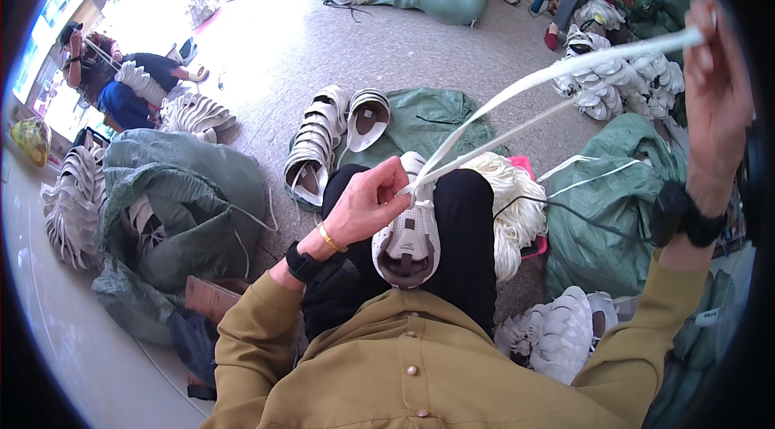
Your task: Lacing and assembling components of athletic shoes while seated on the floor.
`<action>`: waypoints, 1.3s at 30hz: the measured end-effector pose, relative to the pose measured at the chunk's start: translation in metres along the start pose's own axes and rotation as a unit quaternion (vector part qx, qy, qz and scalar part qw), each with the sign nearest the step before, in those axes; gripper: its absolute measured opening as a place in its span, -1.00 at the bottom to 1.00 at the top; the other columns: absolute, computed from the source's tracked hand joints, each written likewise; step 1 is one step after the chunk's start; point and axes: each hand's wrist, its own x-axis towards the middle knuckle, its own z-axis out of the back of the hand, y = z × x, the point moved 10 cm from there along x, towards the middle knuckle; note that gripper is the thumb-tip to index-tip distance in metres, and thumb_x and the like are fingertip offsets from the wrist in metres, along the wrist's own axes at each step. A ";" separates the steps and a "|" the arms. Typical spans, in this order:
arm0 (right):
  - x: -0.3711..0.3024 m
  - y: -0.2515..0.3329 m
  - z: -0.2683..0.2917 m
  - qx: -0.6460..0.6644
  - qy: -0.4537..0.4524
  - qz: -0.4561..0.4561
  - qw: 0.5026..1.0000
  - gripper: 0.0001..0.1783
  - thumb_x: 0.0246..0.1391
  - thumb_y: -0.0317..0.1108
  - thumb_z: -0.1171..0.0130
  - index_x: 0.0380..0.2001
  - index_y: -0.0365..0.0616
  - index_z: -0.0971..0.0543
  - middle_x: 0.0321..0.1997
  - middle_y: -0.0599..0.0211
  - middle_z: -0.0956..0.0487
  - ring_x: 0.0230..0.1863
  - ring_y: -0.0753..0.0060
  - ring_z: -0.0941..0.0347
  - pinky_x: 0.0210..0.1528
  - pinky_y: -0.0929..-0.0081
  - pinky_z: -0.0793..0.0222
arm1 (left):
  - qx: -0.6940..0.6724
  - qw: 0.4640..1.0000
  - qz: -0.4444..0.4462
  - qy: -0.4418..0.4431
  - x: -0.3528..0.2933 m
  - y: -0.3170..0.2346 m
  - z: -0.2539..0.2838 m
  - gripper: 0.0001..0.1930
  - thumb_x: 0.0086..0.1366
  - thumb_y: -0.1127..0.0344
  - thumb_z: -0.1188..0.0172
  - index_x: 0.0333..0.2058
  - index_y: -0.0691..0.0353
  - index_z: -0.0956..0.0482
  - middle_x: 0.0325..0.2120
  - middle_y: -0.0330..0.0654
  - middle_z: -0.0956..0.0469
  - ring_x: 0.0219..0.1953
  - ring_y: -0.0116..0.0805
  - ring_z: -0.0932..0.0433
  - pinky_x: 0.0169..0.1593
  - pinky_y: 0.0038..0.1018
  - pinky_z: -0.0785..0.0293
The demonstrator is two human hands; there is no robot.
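Observation:
A white sneaker (409, 237) rests on my lap between my dark-trousered knees, its heel opening toward me. My left hand (360, 201) is closed in a pinch on the white shoelace (557, 67), close to the sneaker's upper eyelets. Far out to the right, my right hand (717, 78) is raised with its fingers closed around the lace's end. From there the lace runs in two strands back to the sneaker. The sneaker's toe is partly hidden beneath the lace and my left fingers.
A bundle of white laces (508, 215) lies in a pink tray by my right knee. Nested white shoes (317, 142) stand ahead on a green sack (436, 118). More sacks (182, 195) and shoe piles (565, 336) flank me. Other people (121, 78) sit farther off.

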 end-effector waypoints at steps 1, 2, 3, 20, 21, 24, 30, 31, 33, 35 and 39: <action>-0.013 -0.010 0.005 0.033 0.039 -0.036 0.998 -0.65 0.53 -0.33 -0.03 0.16 -0.41 -0.46 -0.19 0.34 -0.44 -0.37 0.69 -0.28 -0.31 0.75 -0.25 | -0.004 1.000 0.019 -0.001 -0.005 0.003 0.004 -0.80 0.34 0.40 -0.35 -0.30 0.24 -0.44 -0.53 -0.41 -0.32 -0.47 -0.67 -0.27 -0.41 -0.59 -0.23; -0.030 -0.015 0.014 0.058 0.073 -0.069 0.993 -0.59 0.53 -0.27 -0.05 0.19 -0.43 -0.51 -0.18 0.32 -0.51 -0.35 0.68 -0.29 -0.26 0.72 -0.25 | -0.020 1.000 0.024 0.003 -0.008 0.002 0.003 -0.80 0.36 0.40 -0.33 -0.32 0.23 -0.43 -0.51 -0.46 -0.34 -0.47 -0.70 -0.26 -0.41 -0.61 -0.21; -0.045 -0.033 0.034 0.031 0.019 -0.081 0.996 -0.63 0.55 -0.24 -0.02 0.16 -0.35 -0.49 -0.29 0.43 -0.43 -0.41 0.70 -0.25 -0.31 0.73 -0.22 | -0.014 0.999 0.033 -0.005 -0.014 0.007 0.007 -0.80 0.36 0.40 -0.33 -0.32 0.23 -0.43 -0.51 -0.46 -0.34 -0.47 -0.70 -0.26 -0.41 -0.61 -0.21; -0.256 -0.228 -0.094 -0.157 0.149 -0.341 0.915 -0.77 0.24 -0.56 -0.32 -0.04 -0.24 -0.64 -0.20 0.31 -0.72 -0.40 0.63 -0.65 -0.37 0.63 -0.58 | -0.126 0.956 0.116 -0.236 -0.101 0.024 0.161 -0.84 0.43 0.41 -0.25 -0.30 0.12 -0.41 -0.52 -0.49 -0.41 -0.49 -0.73 -0.29 -0.40 -0.66 -0.17; -0.257 -0.235 -0.109 -0.180 0.188 -0.315 0.913 -0.72 0.21 -0.57 -0.34 -0.01 -0.25 -0.64 -0.19 0.29 -0.72 -0.40 0.62 -0.66 -0.38 0.63 -0.57 | -0.133 0.952 0.130 -0.241 -0.107 0.030 0.170 -0.84 0.42 0.42 -0.25 -0.30 0.13 -0.43 -0.52 -0.48 -0.45 -0.48 -0.73 -0.33 -0.40 -0.66 -0.20; -0.251 -0.242 -0.148 -0.252 0.282 -0.189 0.906 -0.57 0.10 -0.61 -0.35 0.08 -0.25 -0.61 0.07 0.18 -0.65 -0.31 0.41 -0.70 -0.32 0.53 -0.58 | 0.006 0.958 0.162 -0.235 -0.132 0.047 0.190 -0.78 0.32 0.38 -0.35 -0.32 0.20 -0.42 -0.55 -0.38 -0.47 -0.53 -0.64 -0.39 -0.44 -0.56 -0.30; -0.258 -0.257 -0.171 -0.348 0.327 -0.069 0.876 -0.69 0.13 -0.55 -0.27 -0.03 -0.24 -0.59 0.01 0.06 -0.61 -0.23 -0.05 -0.66 -0.21 0.17 -0.60 | 0.281 0.935 0.104 -0.191 -0.109 0.019 0.148 -0.77 0.20 0.51 -0.39 -0.28 0.33 -0.47 -0.37 -0.18 -0.59 -0.39 -0.43 -0.61 -0.33 -0.46 -0.56; -0.261 -0.262 -0.171 -0.365 0.341 -0.089 0.862 -0.77 0.14 -0.53 -0.24 -0.10 -0.26 -0.58 -0.07 0.02 -0.61 -0.24 -0.11 -0.65 -0.20 0.10 -0.60 | 0.254 0.945 0.102 -0.179 -0.099 0.014 0.133 -0.76 0.19 0.55 -0.38 -0.26 0.34 -0.47 -0.32 -0.15 -0.63 -0.33 -0.36 -0.65 -0.23 -0.44 -0.61; -0.266 -0.268 -0.169 -0.379 0.356 -0.090 0.849 -0.83 0.15 -0.52 -0.23 -0.17 -0.25 -0.57 -0.15 0.05 -0.59 -0.27 -0.11 -0.64 -0.24 0.10 -0.58 | 0.212 0.965 0.025 -0.150 -0.075 0.005 0.099 -0.75 0.19 0.54 -0.39 -0.24 0.32 -0.47 -0.26 -0.11 -0.66 -0.24 -0.29 -0.67 -0.15 -0.41 -0.61; -0.270 -0.269 -0.166 -0.396 0.369 -0.093 0.836 -0.90 0.16 -0.52 -0.22 -0.24 -0.24 -0.55 -0.24 0.07 -0.57 -0.31 -0.10 -0.63 -0.28 0.09 -0.56 | 0.209 0.973 0.000 -0.098 -0.054 0.005 0.064 -0.74 0.18 0.56 -0.38 -0.22 0.32 -0.48 -0.22 -0.10 -0.66 -0.17 -0.24 -0.67 -0.07 -0.37 -0.60; -0.260 -0.235 -0.146 -0.402 0.334 -0.086 0.848 -0.94 0.18 -0.49 -0.23 -0.31 -0.20 -0.54 -0.34 0.10 -0.54 -0.35 -0.07 -0.61 -0.32 0.12 -0.53 | 0.194 0.979 -0.029 -0.048 -0.035 0.011 0.020 -0.74 0.22 0.48 -0.37 -0.17 0.31 -0.48 -0.25 -0.08 -0.61 -0.14 -0.02 -0.59 -0.07 -0.26 -0.57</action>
